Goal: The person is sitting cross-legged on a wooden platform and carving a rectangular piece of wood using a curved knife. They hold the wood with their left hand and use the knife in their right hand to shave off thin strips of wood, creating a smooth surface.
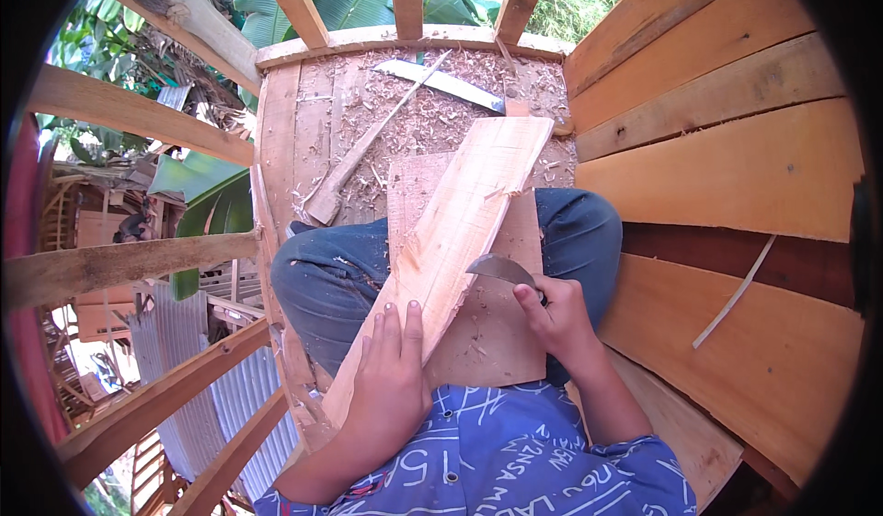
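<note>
A long, pale wooden board lies slantwise over my lap, its far end toward the upper right. My left hand rests flat on the near part of this board, fingers stretched out. My right hand is closed round the handle of a curved knife, the handle hidden in my fist. The blade points left and meets the board's right edge, where the wood looks rough and splintered. Beneath the board a wider, flat wooden piece lies across my legs.
Wood shavings cover the plank floor ahead. A long blade and a tapered wooden stick lie among them. Wooden rails stand along the left, with roofs and leaves beyond. A plank wall closes the right side.
</note>
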A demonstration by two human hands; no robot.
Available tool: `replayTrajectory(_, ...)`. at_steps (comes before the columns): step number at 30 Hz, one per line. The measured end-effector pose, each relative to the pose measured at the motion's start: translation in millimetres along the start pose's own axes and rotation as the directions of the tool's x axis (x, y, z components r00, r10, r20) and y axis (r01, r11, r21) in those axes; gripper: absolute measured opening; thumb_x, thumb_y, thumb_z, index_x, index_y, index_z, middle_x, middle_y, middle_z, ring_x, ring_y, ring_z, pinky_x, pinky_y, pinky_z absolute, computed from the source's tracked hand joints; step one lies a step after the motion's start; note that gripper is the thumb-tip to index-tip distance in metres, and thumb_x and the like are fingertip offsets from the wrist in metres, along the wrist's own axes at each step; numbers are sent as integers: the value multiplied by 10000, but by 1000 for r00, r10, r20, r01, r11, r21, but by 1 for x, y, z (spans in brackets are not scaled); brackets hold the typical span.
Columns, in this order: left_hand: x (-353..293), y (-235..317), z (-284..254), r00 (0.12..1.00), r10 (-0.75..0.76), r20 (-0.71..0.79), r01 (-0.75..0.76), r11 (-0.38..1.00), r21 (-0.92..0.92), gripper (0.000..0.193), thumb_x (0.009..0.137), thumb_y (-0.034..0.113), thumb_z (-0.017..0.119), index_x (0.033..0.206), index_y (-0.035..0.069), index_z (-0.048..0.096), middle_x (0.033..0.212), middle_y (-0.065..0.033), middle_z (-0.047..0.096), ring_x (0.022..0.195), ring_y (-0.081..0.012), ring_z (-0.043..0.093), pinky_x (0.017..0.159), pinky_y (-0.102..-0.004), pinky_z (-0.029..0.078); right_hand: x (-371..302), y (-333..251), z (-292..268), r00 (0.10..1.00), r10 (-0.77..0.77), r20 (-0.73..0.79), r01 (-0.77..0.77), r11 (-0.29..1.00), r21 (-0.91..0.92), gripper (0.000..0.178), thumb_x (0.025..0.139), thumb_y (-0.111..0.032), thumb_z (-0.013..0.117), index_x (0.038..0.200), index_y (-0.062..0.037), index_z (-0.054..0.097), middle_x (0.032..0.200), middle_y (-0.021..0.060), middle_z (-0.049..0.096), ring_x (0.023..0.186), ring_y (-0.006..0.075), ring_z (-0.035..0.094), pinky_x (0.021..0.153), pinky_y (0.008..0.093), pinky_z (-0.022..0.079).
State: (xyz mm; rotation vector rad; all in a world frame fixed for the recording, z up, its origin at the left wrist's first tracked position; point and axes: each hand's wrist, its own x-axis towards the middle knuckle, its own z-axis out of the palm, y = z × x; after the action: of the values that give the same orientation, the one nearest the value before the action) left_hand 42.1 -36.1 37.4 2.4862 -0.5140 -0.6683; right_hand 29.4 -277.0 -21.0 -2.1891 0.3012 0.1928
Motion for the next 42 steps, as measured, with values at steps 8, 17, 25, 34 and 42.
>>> replayTrajectory(8,3,4,25,999,-12,40,7,994,108,784,732,-14,522,1460,-91,239,1456,-410,239,1389,-553,210,1107,-632,215,-15,-11,-11,1000,7,-1,-8,952,-306,578,860,-532,640,654,8,632,591,213,596,564,372,629,527,427,497)
replayTrajectory(17,4,-12,28,998,15,54,-14,1000,-26,855,726,109,623,1429,-163,220,1483,-396,206,1430,-515,149,1117,-657,107,-20,-15,-8,1000,3,-15,-10,847,-531,628,827,-622,615,637,-25,642,579,171,612,532,328,633,483,404,497)
replayTrajectory(25,7,-14,35,999,16,32,-17,1000,22,863,714,103,617,1427,-168,212,1486,-400,190,1434,-513,135,1118,-661,84,-3,3,-6,995,-91,-44,40,748,-663,671,787,-676,616,590,-35,604,552,149,591,502,314,613,451,394,472)
replayTrajectory(34,8,-18,38,999,19,30,-21,998,57,901,677,78,613,1432,-169,189,1491,-402,165,1437,-517,109,1123,-657,78,30,24,-24,987,-44,-157,-86,677,-731,694,820,-667,591,597,-10,603,583,191,603,562,361,625,512,430,492)
replayTrajectory(42,10,-23,24,998,-22,60,25,998,-54,908,680,52,597,1454,-143,164,1486,-402,180,1436,-512,125,1143,-622,96,37,-12,-28,957,231,-176,-289,808,-514,657,869,-596,590,634,17,619,597,231,583,580,402,606,543,462,480)
